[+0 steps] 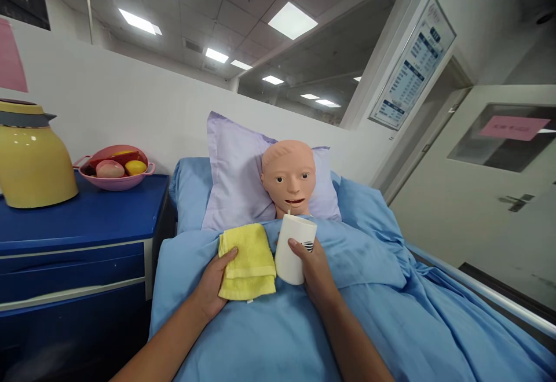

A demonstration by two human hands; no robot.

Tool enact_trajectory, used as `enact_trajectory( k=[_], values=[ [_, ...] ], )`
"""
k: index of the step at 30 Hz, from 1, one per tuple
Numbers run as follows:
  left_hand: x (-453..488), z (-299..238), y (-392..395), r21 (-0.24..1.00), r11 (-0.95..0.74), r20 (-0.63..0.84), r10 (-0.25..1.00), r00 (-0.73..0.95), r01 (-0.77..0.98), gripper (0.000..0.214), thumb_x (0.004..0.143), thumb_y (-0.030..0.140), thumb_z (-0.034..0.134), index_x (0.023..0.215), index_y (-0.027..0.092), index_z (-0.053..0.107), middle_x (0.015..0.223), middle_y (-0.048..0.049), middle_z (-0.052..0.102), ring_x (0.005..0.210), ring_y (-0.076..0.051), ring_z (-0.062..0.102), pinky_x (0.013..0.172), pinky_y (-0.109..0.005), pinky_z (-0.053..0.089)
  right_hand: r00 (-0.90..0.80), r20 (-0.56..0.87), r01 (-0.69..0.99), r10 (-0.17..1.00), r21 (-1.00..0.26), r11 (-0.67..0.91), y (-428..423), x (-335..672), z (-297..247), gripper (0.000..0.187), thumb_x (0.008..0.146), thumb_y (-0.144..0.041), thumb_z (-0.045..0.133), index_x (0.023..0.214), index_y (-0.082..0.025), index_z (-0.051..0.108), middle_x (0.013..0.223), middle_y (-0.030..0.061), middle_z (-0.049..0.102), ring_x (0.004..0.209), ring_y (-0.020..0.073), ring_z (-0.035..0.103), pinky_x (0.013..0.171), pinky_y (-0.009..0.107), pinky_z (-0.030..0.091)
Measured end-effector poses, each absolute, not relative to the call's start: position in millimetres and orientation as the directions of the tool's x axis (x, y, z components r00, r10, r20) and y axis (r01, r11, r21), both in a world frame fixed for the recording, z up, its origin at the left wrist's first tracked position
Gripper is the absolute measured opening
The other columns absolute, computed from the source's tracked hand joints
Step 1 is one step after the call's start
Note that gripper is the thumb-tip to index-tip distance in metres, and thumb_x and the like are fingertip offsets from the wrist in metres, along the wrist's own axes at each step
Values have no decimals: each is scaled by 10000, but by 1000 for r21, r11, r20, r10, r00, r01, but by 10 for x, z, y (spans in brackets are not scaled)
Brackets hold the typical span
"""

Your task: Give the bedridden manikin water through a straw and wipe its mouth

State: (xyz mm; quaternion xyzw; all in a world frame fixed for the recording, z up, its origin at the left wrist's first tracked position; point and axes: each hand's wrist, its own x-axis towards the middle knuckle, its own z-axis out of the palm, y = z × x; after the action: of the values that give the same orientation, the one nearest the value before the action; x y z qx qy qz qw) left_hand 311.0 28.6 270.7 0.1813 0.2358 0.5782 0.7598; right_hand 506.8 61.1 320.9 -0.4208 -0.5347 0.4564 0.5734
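Note:
My left hand (216, 282) grips a folded yellow towel (249, 260) by its left edge, thumb on top, over the blue quilt (278, 335). In my right hand (316, 266) is a white cup (292, 254) with dark stripes, my thumb across its side. The cup tilts slightly, and a thin straw (289, 212) shows above its rim, close below the mouth of a training manikin (290, 176). Whether the straw touches the mouth I cannot tell. The manikin lies propped on a lilac pillow (234, 179), its body covered by the quilt. What the cup contains is hidden.
Left of the bed, a blue bedside cabinet (117, 214) carries a yellow thermos jug (37, 162) and a pink basket (117, 183) of fruit. A bed rail (490, 295) runs along the right side. Beyond it is a door (469, 197).

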Motion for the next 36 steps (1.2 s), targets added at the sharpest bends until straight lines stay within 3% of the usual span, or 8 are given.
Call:
enact_trajectory(
  k=[10,36],
  values=[
    [3125,2688,298,551,263,-137,965,225,-792,537,799,296,681,1286,132,524,1165,-146,679,1088,-300,640,937,-432,548,22,242,-70,970,-968,242,608,5076,3197,457,727,-448,732,1100,-204,633,1032,77,716,885,257,678,760,379,555],
    [3117,2676,296,555,261,-139,965,221,-790,554,797,299,686,1295,132,511,1187,-146,670,1112,-303,627,964,-449,527,12,224,-96,975,-970,224,616,5077,3193,510,700,-458,752,1140,-233,623,1001,59,720,856,239,675,734,349,553]
  ],
)
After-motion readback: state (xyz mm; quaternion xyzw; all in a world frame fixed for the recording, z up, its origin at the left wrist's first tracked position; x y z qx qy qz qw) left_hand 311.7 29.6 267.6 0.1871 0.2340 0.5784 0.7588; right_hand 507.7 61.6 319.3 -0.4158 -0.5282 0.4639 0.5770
